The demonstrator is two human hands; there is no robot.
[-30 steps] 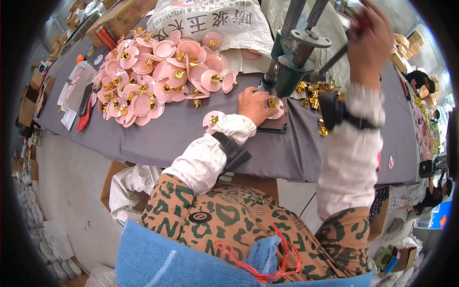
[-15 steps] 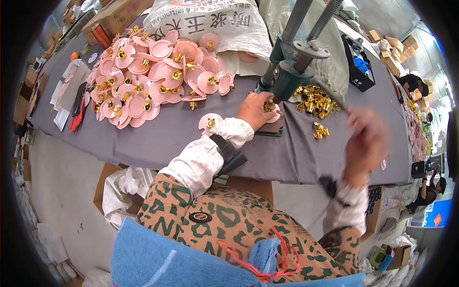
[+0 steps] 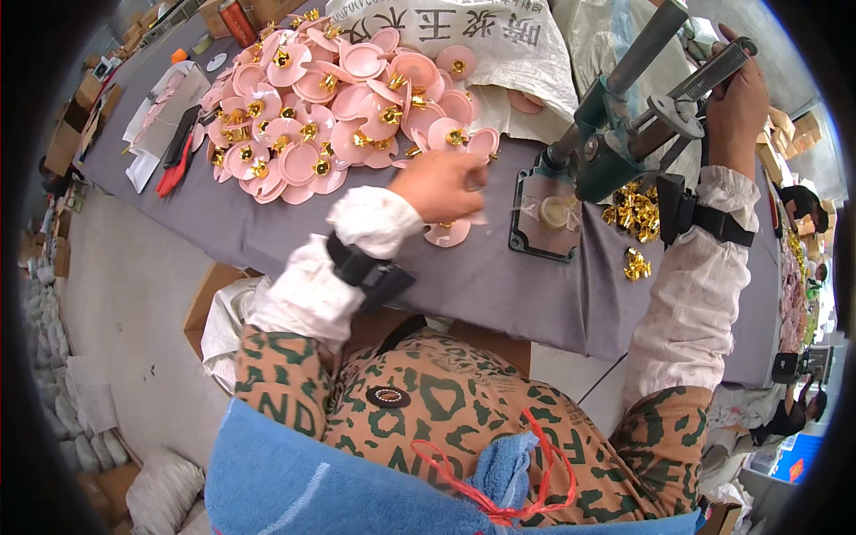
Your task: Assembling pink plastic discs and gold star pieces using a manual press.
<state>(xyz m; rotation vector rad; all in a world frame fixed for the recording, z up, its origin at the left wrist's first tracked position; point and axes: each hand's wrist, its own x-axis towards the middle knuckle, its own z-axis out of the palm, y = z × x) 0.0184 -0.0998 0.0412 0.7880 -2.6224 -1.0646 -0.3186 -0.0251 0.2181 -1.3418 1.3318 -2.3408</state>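
My left hand (image 3: 441, 185) is above the table just left of the press, its fingers curled together. What they hold, if anything, I cannot make out. Below it, a pink notched disc (image 3: 448, 234) lies partly covered by the hand. My right hand (image 3: 740, 111) is raised and wrapped round the lever of the green hand press (image 3: 611, 160), beside its spring. The press base (image 3: 542, 248) carries a round pale pad (image 3: 558, 212), with no pink disc visible on it. Left of the press spreads a heap of pink discs (image 3: 299, 165), many bearing gold crown-shaped pieces.
Loose gold pieces (image 3: 635, 212) lie right of the press, with a smaller cluster (image 3: 637, 265) nearer me. A white woven sack (image 3: 419, 40) stands behind the heap. At the left lie black-and-red scissors or a similar tool (image 3: 178, 147) and white paper (image 3: 147, 169).
My left hand has moved left, away from the press base, uncovering the round pad. My right hand has risen from beside the press, and the lever is up. The view has shifted.
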